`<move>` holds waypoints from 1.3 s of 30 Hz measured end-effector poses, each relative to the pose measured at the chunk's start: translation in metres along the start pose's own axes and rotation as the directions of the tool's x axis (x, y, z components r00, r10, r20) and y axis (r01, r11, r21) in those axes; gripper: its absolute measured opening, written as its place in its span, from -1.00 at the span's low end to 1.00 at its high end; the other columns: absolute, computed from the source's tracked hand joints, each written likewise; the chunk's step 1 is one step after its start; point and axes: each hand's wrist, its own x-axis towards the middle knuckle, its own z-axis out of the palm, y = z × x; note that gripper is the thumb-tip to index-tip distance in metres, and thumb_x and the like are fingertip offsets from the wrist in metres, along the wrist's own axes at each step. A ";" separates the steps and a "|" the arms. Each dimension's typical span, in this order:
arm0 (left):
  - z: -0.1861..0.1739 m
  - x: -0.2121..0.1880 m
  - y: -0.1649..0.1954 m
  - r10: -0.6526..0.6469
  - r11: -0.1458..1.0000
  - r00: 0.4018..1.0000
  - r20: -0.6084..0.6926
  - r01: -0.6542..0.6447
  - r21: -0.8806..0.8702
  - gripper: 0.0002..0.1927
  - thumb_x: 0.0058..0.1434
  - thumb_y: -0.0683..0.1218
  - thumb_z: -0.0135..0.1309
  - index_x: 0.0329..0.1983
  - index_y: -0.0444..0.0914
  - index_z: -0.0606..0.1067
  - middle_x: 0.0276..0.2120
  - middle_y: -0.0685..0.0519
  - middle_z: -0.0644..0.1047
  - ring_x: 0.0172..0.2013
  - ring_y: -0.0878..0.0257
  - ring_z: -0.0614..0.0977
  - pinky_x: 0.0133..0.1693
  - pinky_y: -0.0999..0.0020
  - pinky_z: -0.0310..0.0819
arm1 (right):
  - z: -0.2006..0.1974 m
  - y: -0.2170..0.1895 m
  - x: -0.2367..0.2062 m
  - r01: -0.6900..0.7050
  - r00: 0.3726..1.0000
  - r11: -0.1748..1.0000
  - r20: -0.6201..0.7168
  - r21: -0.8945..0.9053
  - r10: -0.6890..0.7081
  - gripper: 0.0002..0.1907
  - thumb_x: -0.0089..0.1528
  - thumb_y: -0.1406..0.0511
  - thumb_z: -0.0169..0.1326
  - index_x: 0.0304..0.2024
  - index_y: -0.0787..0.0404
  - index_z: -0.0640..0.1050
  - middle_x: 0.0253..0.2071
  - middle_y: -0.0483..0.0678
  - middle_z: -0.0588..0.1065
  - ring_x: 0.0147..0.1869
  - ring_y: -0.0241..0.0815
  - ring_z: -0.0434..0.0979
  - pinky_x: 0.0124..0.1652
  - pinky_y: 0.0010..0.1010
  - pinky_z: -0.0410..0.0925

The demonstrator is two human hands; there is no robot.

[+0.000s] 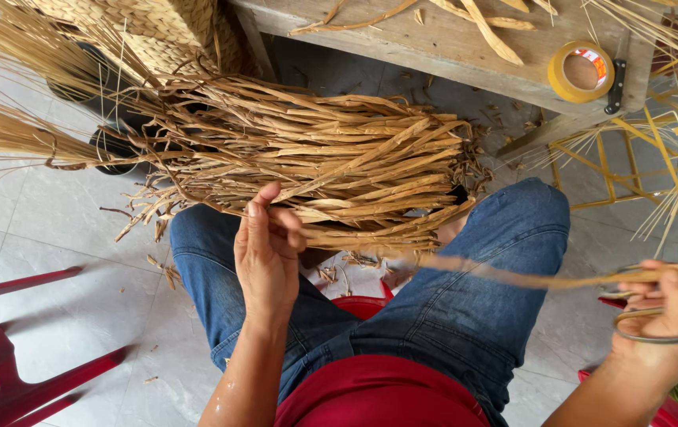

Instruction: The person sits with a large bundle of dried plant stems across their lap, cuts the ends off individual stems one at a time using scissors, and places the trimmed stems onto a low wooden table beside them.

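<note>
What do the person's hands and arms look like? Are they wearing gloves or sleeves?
No gloves and no sleeves show. Both the left hand and the right hand are bare, and both forearms are bare up to the picture's edge. No watch, ring or bracelet is visible. Below them are blue denim jeans and a red top.

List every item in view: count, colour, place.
bundle of dried flat straw strips: one, tan, across the knees
roll of tape: one, yellow, on the bench corner
wooden bench: one, grey-brown, top
woven basket: one, tan, top left
red plastic chair: one, bottom left
thin yellow sticks: many, right
single straw strip: one, tan, held in right hand
left hand: touching the bundle
right hand: gripping the strip, with a metal loop
</note>
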 end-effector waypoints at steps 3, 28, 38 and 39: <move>0.000 -0.004 0.002 -0.020 0.909 0.997 0.075 -0.013 0.417 -0.55 0.53 0.10 -0.19 0.16 -0.30 0.52 -0.62 0.16 0.42 -0.62 0.47 0.33 -0.55 0.56 0.17 | 0.011 -0.006 -0.005 0.080 0.995 0.887 0.082 -0.455 -0.048 -0.58 0.32 0.41 0.21 0.19 0.26 0.42 -0.16 -0.03 0.51 -0.24 -0.32 0.49 -0.21 -0.54 0.37; 0.087 -0.038 -0.027 -0.344 0.525 0.636 0.691 -0.480 0.703 -0.70 0.41 0.06 0.02 -0.08 -0.22 0.62 -0.57 -0.09 0.57 -0.59 0.07 0.61 -0.49 0.20 0.46 | 0.044 0.025 -0.071 -0.222 0.671 0.934 0.651 -0.281 0.356 -0.39 0.09 0.40 0.37 0.21 0.27 0.54 -0.35 -0.14 0.44 -0.32 -0.37 0.42 -0.31 -0.59 0.34; 0.059 -0.012 0.007 -0.066 0.897 0.970 0.233 -0.045 0.440 -0.56 0.56 0.08 -0.25 0.00 -0.31 0.55 -0.60 0.14 0.45 -0.60 0.44 0.42 -0.54 0.53 0.24 | 0.090 0.035 -0.105 -0.037 0.441 0.890 0.792 -0.455 0.423 -0.44 0.07 0.38 0.38 0.10 0.20 0.47 -0.10 -0.07 0.70 -0.29 -0.36 0.63 -0.31 -0.56 0.49; 0.052 -0.008 0.012 0.020 0.910 0.982 0.190 -0.096 0.403 -0.56 0.59 0.07 -0.25 0.03 -0.32 0.55 -0.58 0.13 0.44 -0.58 0.46 0.38 -0.51 0.55 0.22 | 0.095 0.033 -0.106 0.011 0.426 0.900 0.816 -0.436 0.391 -0.48 0.10 0.38 0.39 0.08 0.20 0.49 -0.17 -0.07 0.72 -0.23 -0.34 0.72 -0.28 -0.55 0.50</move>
